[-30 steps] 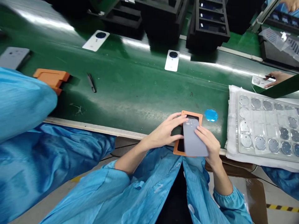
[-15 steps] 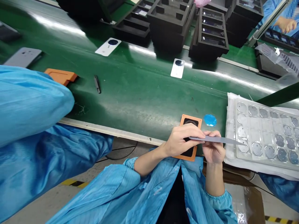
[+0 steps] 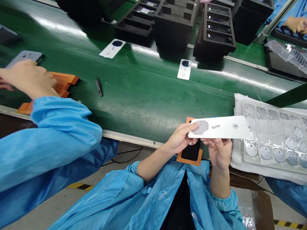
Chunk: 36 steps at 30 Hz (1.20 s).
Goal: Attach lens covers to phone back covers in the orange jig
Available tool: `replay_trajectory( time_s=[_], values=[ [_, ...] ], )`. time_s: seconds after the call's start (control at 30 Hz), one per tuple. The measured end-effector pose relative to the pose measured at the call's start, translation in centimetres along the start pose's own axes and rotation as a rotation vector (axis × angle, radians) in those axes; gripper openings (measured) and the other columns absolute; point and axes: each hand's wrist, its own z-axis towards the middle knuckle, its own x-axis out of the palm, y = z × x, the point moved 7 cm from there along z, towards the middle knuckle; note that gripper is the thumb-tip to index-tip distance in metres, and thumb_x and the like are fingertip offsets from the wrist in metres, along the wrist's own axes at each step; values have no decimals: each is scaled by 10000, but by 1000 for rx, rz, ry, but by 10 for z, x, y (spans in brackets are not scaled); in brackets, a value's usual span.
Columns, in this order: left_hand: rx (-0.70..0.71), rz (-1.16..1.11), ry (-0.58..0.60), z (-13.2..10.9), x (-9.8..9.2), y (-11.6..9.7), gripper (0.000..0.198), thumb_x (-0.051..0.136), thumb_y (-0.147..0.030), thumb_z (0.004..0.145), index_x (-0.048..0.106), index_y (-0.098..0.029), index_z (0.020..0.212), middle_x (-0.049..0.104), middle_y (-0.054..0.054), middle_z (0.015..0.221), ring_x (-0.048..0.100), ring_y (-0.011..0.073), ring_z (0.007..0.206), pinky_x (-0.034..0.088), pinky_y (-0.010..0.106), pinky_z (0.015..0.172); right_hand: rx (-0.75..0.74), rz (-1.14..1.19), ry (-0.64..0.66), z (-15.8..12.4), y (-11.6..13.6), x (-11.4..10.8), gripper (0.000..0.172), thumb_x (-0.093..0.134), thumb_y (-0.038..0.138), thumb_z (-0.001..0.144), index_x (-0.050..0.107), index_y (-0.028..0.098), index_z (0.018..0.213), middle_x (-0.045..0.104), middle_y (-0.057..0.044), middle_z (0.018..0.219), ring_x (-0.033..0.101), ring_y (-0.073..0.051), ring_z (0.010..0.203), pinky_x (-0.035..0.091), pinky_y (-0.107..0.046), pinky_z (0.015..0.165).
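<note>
A white phone back cover [image 3: 224, 127] is held over the bench edge, its broad face turned up. At its left end sits a grey round piece [image 3: 200, 127], with dark print farther right. My left hand [image 3: 181, 137] pinches that left end, thumb on top by the grey piece. The fingers of my right hand [image 3: 220, 151] are closed on the lower edge near the middle. Below the cover lies an orange frame [image 3: 199, 156] with a black inset [image 3: 191, 153], partly hidden by my left hand and the cover.
Clear plastic trays of round grey pieces [image 3: 265, 152] lie at the right. Two white covers [image 3: 184, 69] rest farther back, before black foam trays [image 3: 176, 28]. A dark small tool [image 3: 99, 87] lies left of centre. At far left, a co-worker's hand [image 3: 33, 78] is over orange fixtures [image 3: 68, 78].
The cover has turned from edge-on to show its white face, with my left thumb now on top. The co-worker's arm at left has shifted and their hand has come into view.
</note>
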Motion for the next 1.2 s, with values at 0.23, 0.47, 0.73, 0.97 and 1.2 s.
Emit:
replay_trajectory(
  time_s=[0.23,0.47,0.73,0.97,1.2],
  values=[
    [-53,-49,68,3,8,9,426,755,-510,798,652,-97,807,573,16,529,481,81,419,279,173,363,96,-76,67,9,-11,12,358,739,511,849,678,169,762,667,-18,596,614,-140,464,519,-241,381],
    [48,104,143,-2,16,-3,696,512,-788,853,647,-106,817,657,80,632,607,139,529,392,203,426,313,45,102,17,-30,5,392,680,455,881,587,169,629,550,15,424,453,-90,309,320,-184,272],
    [130,285,-15,12,-8,0,527,694,-569,807,571,-135,534,521,16,446,470,86,422,311,213,423,302,-28,42,27,-38,-3,344,761,447,802,619,160,678,604,14,495,500,-80,345,356,-155,283],
    [233,334,-108,19,-25,-8,465,693,-490,789,552,-153,502,430,-31,398,363,67,388,269,225,425,358,-18,91,30,-52,10,323,839,422,732,694,143,809,626,18,530,551,-83,424,441,-147,347],
    [368,510,-183,13,-24,-25,517,649,-483,810,519,-165,425,504,14,428,456,98,435,345,246,493,302,49,46,33,-46,22,334,834,433,738,662,155,804,619,25,531,546,-83,427,440,-148,350]
  ],
)
